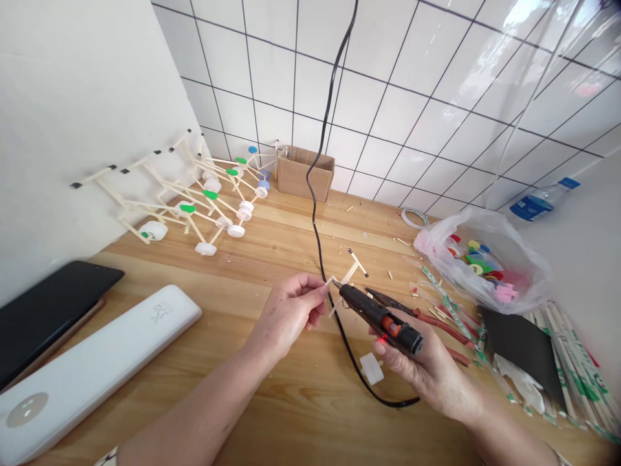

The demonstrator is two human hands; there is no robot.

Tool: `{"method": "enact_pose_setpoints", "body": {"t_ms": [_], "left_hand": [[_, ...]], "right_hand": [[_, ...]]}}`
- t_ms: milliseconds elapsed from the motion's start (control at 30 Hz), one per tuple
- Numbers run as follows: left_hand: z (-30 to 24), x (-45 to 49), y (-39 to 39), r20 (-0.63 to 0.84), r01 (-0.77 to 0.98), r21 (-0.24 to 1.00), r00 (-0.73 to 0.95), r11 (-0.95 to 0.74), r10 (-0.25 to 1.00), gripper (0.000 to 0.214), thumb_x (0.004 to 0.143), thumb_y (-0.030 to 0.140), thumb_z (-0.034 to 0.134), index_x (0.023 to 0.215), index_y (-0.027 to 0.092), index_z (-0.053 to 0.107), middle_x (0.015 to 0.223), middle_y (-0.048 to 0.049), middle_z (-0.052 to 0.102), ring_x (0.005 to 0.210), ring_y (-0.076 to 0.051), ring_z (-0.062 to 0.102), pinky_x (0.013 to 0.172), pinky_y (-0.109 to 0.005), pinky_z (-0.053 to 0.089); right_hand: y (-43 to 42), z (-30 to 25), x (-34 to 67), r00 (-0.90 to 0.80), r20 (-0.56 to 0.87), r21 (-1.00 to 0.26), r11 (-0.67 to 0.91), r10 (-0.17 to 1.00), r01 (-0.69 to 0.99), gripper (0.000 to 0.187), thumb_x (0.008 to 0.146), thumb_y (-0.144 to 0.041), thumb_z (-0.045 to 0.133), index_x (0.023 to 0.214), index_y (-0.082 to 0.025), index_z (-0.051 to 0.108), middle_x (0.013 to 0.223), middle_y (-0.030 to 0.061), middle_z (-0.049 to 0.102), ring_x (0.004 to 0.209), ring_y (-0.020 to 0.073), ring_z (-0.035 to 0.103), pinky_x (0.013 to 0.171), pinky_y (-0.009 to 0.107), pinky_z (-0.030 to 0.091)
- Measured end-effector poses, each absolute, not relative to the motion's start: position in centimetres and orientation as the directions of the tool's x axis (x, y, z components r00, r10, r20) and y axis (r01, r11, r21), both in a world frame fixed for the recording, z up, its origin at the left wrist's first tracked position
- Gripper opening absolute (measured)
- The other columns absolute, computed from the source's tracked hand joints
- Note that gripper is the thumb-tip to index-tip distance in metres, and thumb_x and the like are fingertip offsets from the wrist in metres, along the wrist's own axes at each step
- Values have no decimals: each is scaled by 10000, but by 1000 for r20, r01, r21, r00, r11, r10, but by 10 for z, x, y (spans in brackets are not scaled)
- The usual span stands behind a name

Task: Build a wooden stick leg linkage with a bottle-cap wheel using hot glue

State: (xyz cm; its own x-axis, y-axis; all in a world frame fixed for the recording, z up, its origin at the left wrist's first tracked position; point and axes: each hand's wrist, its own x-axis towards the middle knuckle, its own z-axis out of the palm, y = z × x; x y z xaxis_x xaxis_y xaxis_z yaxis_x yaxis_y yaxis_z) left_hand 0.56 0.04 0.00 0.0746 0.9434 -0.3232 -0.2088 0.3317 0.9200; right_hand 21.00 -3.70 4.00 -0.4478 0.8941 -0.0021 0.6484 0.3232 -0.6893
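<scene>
The frame (359, 263), pale sticks with 2 black tips, was over the middle of the surface (218, 414). The left hand (288, 314) pinched a thin stick (330, 281) beside it between thumb and fingers, seemingly to steady it while keeping the palm back from the heat. Whether that stick was joined to the frame was hard to tell behind the nozzle. The right hand (431, 372) was wrapped around the glue gun (381, 320), its nozzle angled at the pinched stick, a slant that probably kept the 2 hands apart.

A white cap (372, 367) lay just beside the right hand, towards the near edge. The cord (316, 223) ran from the far edge to the right hand. The pliers (453, 329) lay partly behind that hand, handles towards the right edge, presumably for an easy reach.

Towards the right edge, the bag (531, 275) gaped open, its coloured bits (478, 262) showing; wrapped sticks (575, 369) lay at the near right corner. At the far left corner at least 4 models (211, 204) stood grouped, likely out of the hands' way, with the box (305, 175) at the far edge. The power bank (107, 362) lay by the near left corner.
</scene>
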Motion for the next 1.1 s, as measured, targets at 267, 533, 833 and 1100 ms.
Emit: {"method": "enact_pose_setpoints", "body": {"t_ms": [267,533,833,1100], "left_hand": [[2,6,0,-325,-215,917,81,335,942,200,701,326,669,653,149,588,466,39,558,375,-71,461,366,-178,306],[2,7,0,-323,-242,913,70,330,944,205,681,325,689,642,149,593,462,37,560,369,-73,467,364,-180,313],[2,7,1,-338,-254,903,76,346,938,212,666,330,696,636,148,590,455,34,558,360,-75,464,355,-182,302],[4,5,1,-367,-300,878,81,373,927,230,652,331,713,634,146,578,465,33,571,361,-71,466,361,-179,310]], "right_hand": [[-38,40,210,-446,1,-683,326,895,653,232,901,-397,496,872,-175,555,756,27,585,664,153,547,572,238,467],[-37,41,210,-458,-10,-683,329,889,653,225,899,-392,498,838,-180,545,731,20,572,636,146,532,551,236,454],[-37,39,212,-438,-3,-690,315,899,652,236,893,-404,508,867,-177,570,754,29,596,660,158,562,576,247,474],[-36,39,212,-443,-1,-700,315,897,640,236,894,-397,513,872,-172,579,756,32,604,656,154,562,562,239,477]]}}
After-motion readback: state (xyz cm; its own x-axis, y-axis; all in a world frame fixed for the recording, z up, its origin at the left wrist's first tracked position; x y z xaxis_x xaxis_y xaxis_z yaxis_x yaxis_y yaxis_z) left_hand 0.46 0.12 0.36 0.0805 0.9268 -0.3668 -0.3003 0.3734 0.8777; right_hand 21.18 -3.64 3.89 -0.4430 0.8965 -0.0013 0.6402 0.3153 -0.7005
